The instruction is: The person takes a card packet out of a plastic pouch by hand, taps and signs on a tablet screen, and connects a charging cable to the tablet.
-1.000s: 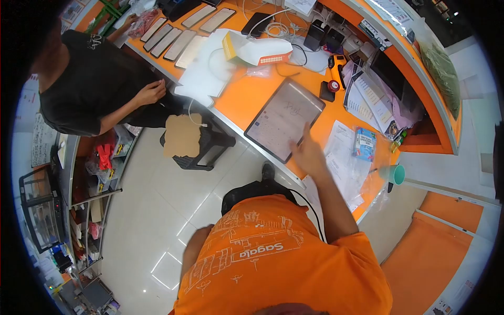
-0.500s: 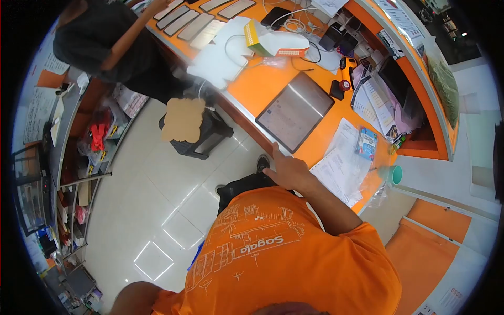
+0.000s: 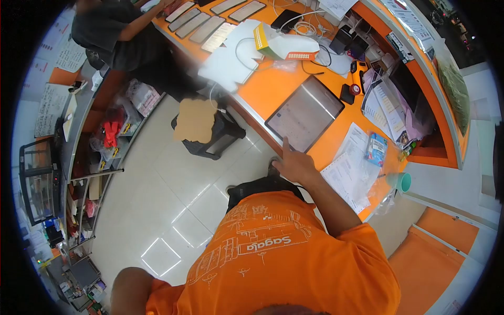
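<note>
A large tablet [image 3: 307,113] with a lit, glare-streaked screen lies on the orange desk near its front edge. My right hand [image 3: 296,165] is at the tablet's near edge, index finger stretched out and thumb apart, holding nothing. The fingertip overlaps the tablet's lower border; whether it presses the glass I cannot tell. To the right of this hand lie printed papers [image 3: 346,176] and a blue packet [image 3: 376,148]. Of my left arm [image 3: 131,289] only a part shows at the lower left, and its hand is out of sight.
Phone-like slabs [image 3: 207,29], white foam sheets [image 3: 226,65] and a yellow-green box [image 3: 281,44] cover the desk's far side. Another person [image 3: 123,42] stands at the far left. A black stool [image 3: 210,139] bears a piece of cardboard [image 3: 195,121]. A green cup [image 3: 403,182] sits at the right edge.
The view has shifted, so the surroundings appear farther right. My right index finger has moved slightly inward over the tablet's near edge.
</note>
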A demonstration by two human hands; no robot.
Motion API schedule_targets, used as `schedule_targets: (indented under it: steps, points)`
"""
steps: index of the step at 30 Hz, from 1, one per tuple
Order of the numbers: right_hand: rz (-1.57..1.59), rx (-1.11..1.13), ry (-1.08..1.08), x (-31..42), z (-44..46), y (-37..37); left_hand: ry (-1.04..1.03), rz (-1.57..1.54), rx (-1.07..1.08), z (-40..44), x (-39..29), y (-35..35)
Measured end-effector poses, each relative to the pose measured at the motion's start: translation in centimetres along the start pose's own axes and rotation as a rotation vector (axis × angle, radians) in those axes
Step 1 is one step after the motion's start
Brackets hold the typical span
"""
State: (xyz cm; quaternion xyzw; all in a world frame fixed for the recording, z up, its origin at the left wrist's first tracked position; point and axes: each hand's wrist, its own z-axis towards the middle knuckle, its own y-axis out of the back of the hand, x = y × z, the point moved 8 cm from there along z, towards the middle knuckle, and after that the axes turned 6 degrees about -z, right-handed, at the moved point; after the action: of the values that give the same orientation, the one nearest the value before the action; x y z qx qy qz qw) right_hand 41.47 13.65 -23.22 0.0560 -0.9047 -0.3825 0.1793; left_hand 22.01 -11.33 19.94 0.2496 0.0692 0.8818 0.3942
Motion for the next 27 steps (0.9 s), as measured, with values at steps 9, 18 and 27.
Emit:
schedule_targets:
  steps: [9,18,27]
  points:
    - [0.534,-0.334,-0.199,-12.4,-5.1,5.0,1.259,-0.385,0.334,-18.9,8.3,-19.1]
    - [0.737,-0.458,-0.205,-16.2,-5.6,3.7,1.675,-0.623,0.598,-31.5,5.4,-31.4]
    - [0.313,-0.641,-0.178,-11.9,0.1,8.1,1.672,-0.741,0.746,-36.4,4.4,-33.8]
